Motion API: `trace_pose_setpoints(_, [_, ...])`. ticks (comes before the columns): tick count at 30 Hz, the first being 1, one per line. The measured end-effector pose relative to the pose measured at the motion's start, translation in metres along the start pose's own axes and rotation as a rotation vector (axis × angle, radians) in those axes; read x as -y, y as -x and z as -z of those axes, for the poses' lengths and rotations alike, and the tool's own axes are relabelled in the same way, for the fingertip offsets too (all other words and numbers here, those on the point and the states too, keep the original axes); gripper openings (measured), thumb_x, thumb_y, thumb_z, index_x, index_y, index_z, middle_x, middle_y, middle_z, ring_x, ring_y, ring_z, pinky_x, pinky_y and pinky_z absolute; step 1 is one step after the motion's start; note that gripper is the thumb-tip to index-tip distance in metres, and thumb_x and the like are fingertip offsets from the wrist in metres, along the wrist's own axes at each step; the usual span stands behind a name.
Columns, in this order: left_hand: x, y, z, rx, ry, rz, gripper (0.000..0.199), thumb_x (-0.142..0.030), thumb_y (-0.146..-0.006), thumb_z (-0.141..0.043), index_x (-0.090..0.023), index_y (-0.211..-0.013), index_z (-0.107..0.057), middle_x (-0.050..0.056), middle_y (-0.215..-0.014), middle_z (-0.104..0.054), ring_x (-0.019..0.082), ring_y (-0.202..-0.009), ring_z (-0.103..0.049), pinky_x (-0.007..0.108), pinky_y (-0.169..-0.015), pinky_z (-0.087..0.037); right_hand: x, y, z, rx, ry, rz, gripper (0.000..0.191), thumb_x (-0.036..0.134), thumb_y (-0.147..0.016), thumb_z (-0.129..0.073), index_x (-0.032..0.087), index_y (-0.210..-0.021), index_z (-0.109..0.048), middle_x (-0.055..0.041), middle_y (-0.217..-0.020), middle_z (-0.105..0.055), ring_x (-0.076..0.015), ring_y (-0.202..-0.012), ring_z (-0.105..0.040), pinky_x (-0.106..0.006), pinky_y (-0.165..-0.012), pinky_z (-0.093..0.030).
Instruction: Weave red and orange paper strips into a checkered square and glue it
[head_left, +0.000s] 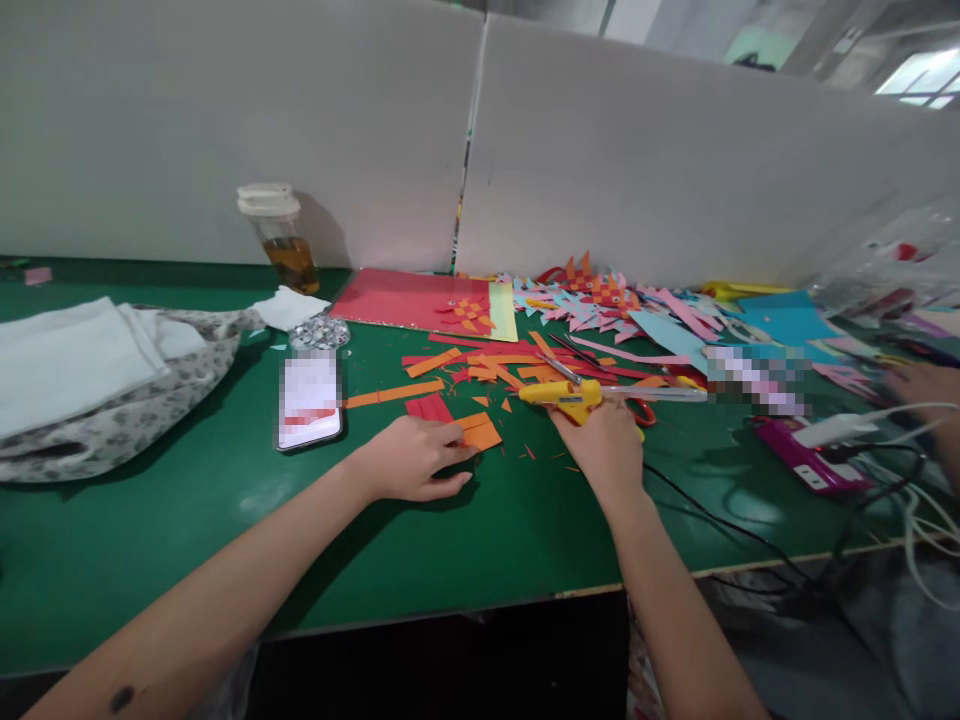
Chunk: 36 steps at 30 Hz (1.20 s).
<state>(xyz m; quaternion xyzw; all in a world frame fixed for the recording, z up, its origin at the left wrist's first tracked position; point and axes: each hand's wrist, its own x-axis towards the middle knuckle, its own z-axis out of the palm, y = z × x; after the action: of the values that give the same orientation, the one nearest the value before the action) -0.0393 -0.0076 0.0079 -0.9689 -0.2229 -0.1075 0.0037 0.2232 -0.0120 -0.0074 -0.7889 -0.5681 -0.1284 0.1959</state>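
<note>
My left hand [416,458] rests at the front of the green table, its thumb and fingers apart. Its fingertips touch a piece of orange paper [480,432], beside red paper strips [429,407]. Wrapped round a yellow hot glue gun [564,397], my right hand [609,445] holds it just above the table, nozzle pointing left. A clear glue stick [664,394] sticks out of the gun's back. Behind the gun lie scissors [559,368] with an orange-red handle, among loose red and orange strips [495,362].
A phone [310,400], a lidded cup of brown drink [281,240] and a cloth bundle [112,380] stand to the left. Behind lie a red sheet [405,300] and colored paper scraps [574,310]. At right are a purple power strip [810,458], cables and another person's hand [926,388].
</note>
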Motion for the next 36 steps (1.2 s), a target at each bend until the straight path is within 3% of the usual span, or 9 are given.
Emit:
trace_pose_setpoints(3, [0.001, 0.000, 0.001, -0.021, 0.027, -0.005, 0.041, -0.041, -0.088, -0.033, -0.020, -0.113, -0.057, 0.006, -0.088, -0.062, 0.015, -0.072, -0.059, 0.024, -0.052, -0.036, -0.005, 0.004, -0.001, -0.030, -0.032, 0.132, 0.052, 0.049, -0.069, -0.059, 0.009, -0.101, -0.051, -0.0197, -0.100, -0.059, -0.0330, -0.101, -0.052, -0.042, -0.085, -0.040])
trace_pose_setpoints(6, [0.001, 0.000, 0.001, -0.027, 0.039, 0.007, 0.040, -0.041, -0.088, -0.034, -0.021, -0.114, -0.057, 0.005, -0.088, -0.062, 0.015, -0.072, -0.059, 0.024, -0.052, -0.035, -0.011, 0.012, 0.003, -0.016, -0.107, 0.211, 0.048, 0.050, -0.069, -0.058, 0.015, -0.102, -0.054, -0.0142, -0.103, -0.060, -0.0309, -0.104, -0.051, -0.041, -0.086, -0.041])
trace_pose_setpoints(13, [0.002, 0.000, 0.001, -0.034, 0.026, 0.017, 0.036, -0.038, -0.087, -0.036, -0.023, -0.111, -0.058, 0.004, -0.086, -0.061, 0.014, -0.069, -0.057, 0.024, -0.049, -0.033, -0.021, 0.030, 0.010, -0.025, -0.202, 0.268, 0.034, 0.042, -0.072, -0.057, 0.017, -0.095, -0.061, -0.0086, -0.091, -0.065, -0.0250, -0.087, -0.057, -0.039, -0.079, -0.044])
trace_pose_setpoints(16, [0.002, 0.001, 0.000, -0.052, 0.031, 0.001, 0.034, -0.035, -0.087, -0.037, -0.024, -0.109, -0.060, 0.004, -0.083, -0.060, 0.012, -0.067, -0.057, 0.024, -0.049, -0.033, -0.020, 0.026, 0.010, -0.099, -0.412, 0.094, 0.026, 0.041, -0.069, -0.061, 0.018, -0.081, -0.064, -0.0075, -0.082, -0.066, -0.0257, -0.083, -0.059, -0.041, -0.079, -0.045])
trace_pose_setpoints(20, [0.003, 0.001, -0.001, -0.061, 0.026, 0.002, 0.032, -0.033, -0.085, -0.040, -0.024, -0.109, -0.060, 0.003, -0.083, -0.059, 0.012, -0.064, -0.056, 0.024, -0.047, -0.033, -0.015, 0.013, 0.017, -0.157, -0.579, -0.105, 0.032, 0.049, -0.074, -0.053, 0.018, -0.071, -0.061, -0.0070, -0.070, -0.065, -0.0239, -0.072, -0.061, -0.040, -0.070, -0.048])
trace_pose_setpoints(26, [0.003, 0.000, -0.002, -0.056, 0.032, 0.018, 0.032, -0.031, -0.085, -0.040, -0.026, -0.108, -0.061, 0.003, -0.083, -0.062, 0.013, -0.065, -0.057, 0.024, -0.047, -0.032, 0.004, -0.005, 0.034, -0.241, -1.024, -0.354, 0.035, 0.051, -0.068, -0.063, 0.017, -0.074, -0.059, 0.0026, -0.054, -0.055, -0.0134, -0.051, -0.055, -0.030, -0.061, -0.050])
trace_pose_setpoints(30, [0.003, 0.000, -0.003, -0.063, 0.020, 0.024, 0.032, -0.031, -0.085, -0.041, -0.027, -0.108, -0.062, 0.003, -0.084, -0.062, 0.013, -0.064, -0.057, 0.024, -0.047, -0.032, 0.025, -0.012, 0.029, -0.048, -1.131, -0.359, 0.037, 0.049, -0.060, -0.069, 0.016, -0.072, -0.060, 0.0043, -0.049, -0.053, -0.0111, -0.043, -0.049, -0.026, -0.047, -0.046])
trace_pose_setpoints(33, [0.003, 0.000, -0.004, -0.065, 0.002, 0.010, 0.032, -0.030, -0.085, -0.041, -0.026, -0.108, -0.062, 0.003, -0.080, -0.062, 0.013, -0.064, -0.058, 0.025, -0.047, -0.032, 0.042, -0.007, 0.015, 0.138, -1.092, -0.236, 0.038, 0.049, -0.063, -0.067, 0.014, -0.078, -0.062, 0.0006, -0.054, -0.060, -0.0130, -0.045, -0.054, -0.027, -0.048, -0.047])
trace_pose_setpoints(36, [0.004, 0.000, -0.007, -0.066, -0.017, -0.016, 0.032, -0.029, -0.086, -0.040, -0.024, -0.107, -0.063, 0.003, -0.074, -0.062, 0.013, -0.060, -0.057, 0.026, -0.048, -0.033, 0.054, 0.002, 0.002, 0.190, -0.919, -0.128, 0.037, 0.051, -0.072, -0.056, 0.015, -0.078, -0.063, -0.0014, -0.057, -0.063, -0.0147, -0.048, -0.056, -0.029, -0.053, -0.047])
